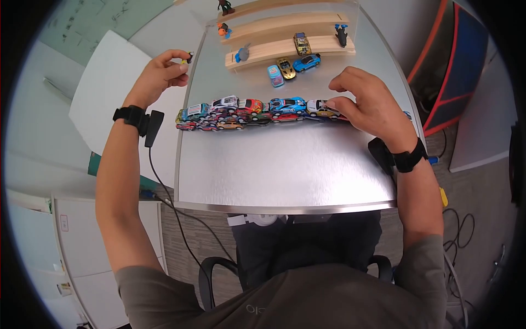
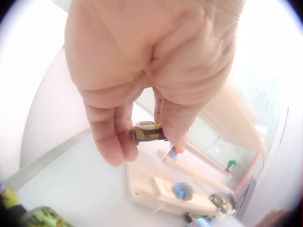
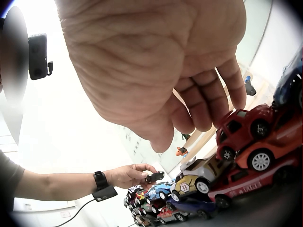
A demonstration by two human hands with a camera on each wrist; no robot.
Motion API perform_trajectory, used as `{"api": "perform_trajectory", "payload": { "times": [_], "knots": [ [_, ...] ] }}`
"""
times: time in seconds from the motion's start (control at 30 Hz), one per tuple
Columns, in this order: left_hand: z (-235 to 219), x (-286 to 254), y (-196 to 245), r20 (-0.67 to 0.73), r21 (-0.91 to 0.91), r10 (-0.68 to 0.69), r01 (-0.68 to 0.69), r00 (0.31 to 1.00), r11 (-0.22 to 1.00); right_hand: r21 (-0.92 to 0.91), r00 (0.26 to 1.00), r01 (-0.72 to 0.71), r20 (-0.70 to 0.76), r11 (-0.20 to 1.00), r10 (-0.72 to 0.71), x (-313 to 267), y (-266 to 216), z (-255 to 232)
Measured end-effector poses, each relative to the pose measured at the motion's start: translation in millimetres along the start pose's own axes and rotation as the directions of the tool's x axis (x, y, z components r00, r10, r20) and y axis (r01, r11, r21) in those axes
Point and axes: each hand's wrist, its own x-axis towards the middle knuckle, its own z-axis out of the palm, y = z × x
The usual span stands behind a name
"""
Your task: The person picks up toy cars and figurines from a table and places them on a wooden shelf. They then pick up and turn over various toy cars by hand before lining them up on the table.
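Observation:
My left hand (image 1: 160,77) pinches a small yellow and black toy car (image 2: 147,131) between thumb and fingers, raised off the table's left edge. A long stacked row of toy cars (image 1: 230,112) crosses the table. My right hand (image 1: 368,101) hovers over the row's right part, fingers relaxed and bent, holding nothing visible. Beneath it in the right wrist view are a red car (image 3: 244,126) and a white and gold car (image 3: 191,182). The head view cannot show the cars under the right hand well.
Behind the row, a pink-blue car (image 1: 275,76), a gold car (image 1: 286,68) and a blue car (image 1: 307,62) stand before wooden steps (image 1: 263,56). The steps bear another car and small figures. The table's front edge (image 1: 285,209) is near my body.

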Motion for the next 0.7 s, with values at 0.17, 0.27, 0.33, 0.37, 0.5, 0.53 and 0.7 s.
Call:
{"api": "perform_trajectory", "payload": {
  "times": [0.17, 0.27, 0.33, 0.37, 0.5, 0.53, 0.7],
  "knots": [
    [12.5, -35.2, 29.1, 0.036, -0.257, 0.208, -0.192, 0.977, 0.947, -0.001, 1.0, 0.016, -0.02, 1.0, -0.016, 0.2, 2.5, 2.2],
    [48.2, -60.2, 52.5, 0.125, -0.312, 0.298, -0.247, 0.946, 0.917, 0.073, 0.998, 0.042, -0.055, 0.996, -0.038, 0.6, 0.1, 1.8],
    [83.9, -80.8, 65.9, 0.255, -0.387, 0.382, -0.268, 0.889, 0.882, 0.133, 0.997, 0.05, -0.066, 0.99, -0.041, 2.2, -5.9, 1.1],
    [103.7, -92.8, 71.8, 0.288, -0.406, 0.361, -0.229, 0.887, 0.885, 0.306, 0.998, 0.033, -0.057, 0.951, -0.016, 2.2, -10.8, 0.7],
    [161.0, -110.3, 74.9, 0.39, -0.55, 0.421, -0.16, 0.819, 0.82, 0.681, 0.989, -0.146, 0.089, 0.717, 0.116, -0.3, -33.3, -6.9],
    [168.7, -111.0, 75.5, 0.41, -0.604, 0.437, -0.121, 0.8, 0.788, 0.679, 0.989, -0.149, 0.094, 0.719, 0.116, -0.5, -33.9, -6.9],
    [176.4, -97.3, 89.3, 0.458, -0.556, 0.386, -0.081, 0.801, 0.827, 0.669, 0.979, -0.206, 0.143, 0.714, 0.148, 2.9, -30.0, -12.8]
  ]
}}
